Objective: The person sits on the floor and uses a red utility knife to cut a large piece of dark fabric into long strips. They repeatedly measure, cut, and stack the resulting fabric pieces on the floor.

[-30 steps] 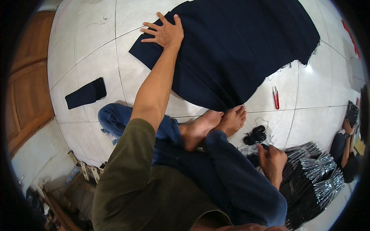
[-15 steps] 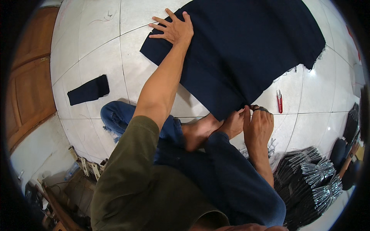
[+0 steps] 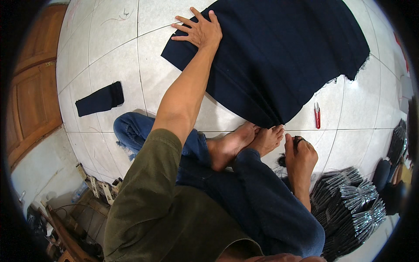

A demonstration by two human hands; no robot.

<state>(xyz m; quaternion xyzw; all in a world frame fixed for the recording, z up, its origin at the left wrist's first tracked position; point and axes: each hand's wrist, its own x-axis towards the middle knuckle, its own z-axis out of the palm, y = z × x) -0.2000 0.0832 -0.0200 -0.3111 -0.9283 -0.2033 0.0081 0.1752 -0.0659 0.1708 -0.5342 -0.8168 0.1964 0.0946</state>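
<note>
I sit cross-legged on a white tiled floor (image 3: 109, 52). My left hand (image 3: 198, 29) lies flat, fingers spread, on the far left corner of a large dark navy cloth (image 3: 279, 56) spread on the tiles. My right hand (image 3: 300, 153) is closed by my bare feet (image 3: 244, 142), pinching a small black thing (image 3: 298, 139) that I cannot make out clearly. A dark tuft (image 3: 282, 160) lies on the floor under that hand. The cloth's near edge, gathered into folds, reaches down almost to my toes.
Small red thread snips (image 3: 317, 115) lie on the tiles right of the cloth's near edge. A small navy cloth strip (image 3: 100, 99) lies at the left. Stacks of black packets in clear wrap (image 3: 349, 205) sit at the lower right. A wooden door (image 3: 32, 96) stands at left.
My right hand rose from the floor to the cloth's near edge by my toes, then drew back down beside my feet. My left hand stayed on the cloth corner.
</note>
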